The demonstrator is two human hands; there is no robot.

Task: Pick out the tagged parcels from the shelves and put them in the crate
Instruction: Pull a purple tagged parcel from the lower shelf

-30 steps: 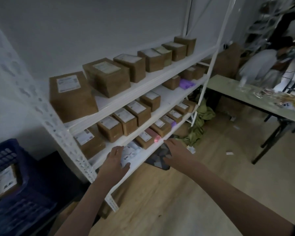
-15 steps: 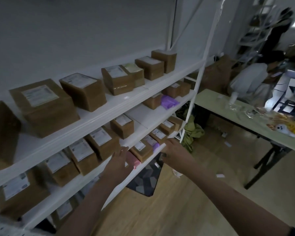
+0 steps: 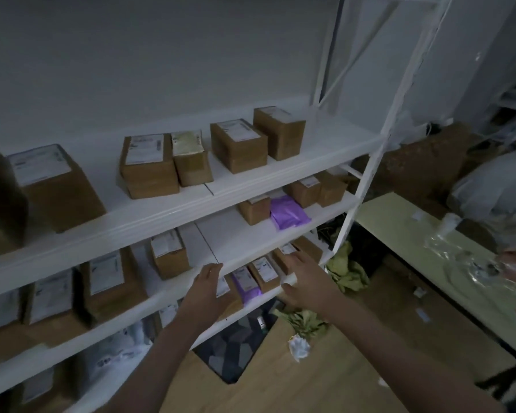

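Your left hand (image 3: pixel 207 289) reaches into the third shelf (image 3: pixel 167 296), fingers straight and together, resting over a brown parcel (image 3: pixel 230 296). Just right lies a purple parcel (image 3: pixel 246 283). Your right hand (image 3: pixel 306 280) spreads loose fingers over the parcels at the shelf's end, gripping nothing.

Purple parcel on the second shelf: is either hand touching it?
No, the purple parcel lies untouched; the left hand and right hand are both down at the shelf below.

Both hands (image 3: pixel 209 289) outstretched, fingers relaxed
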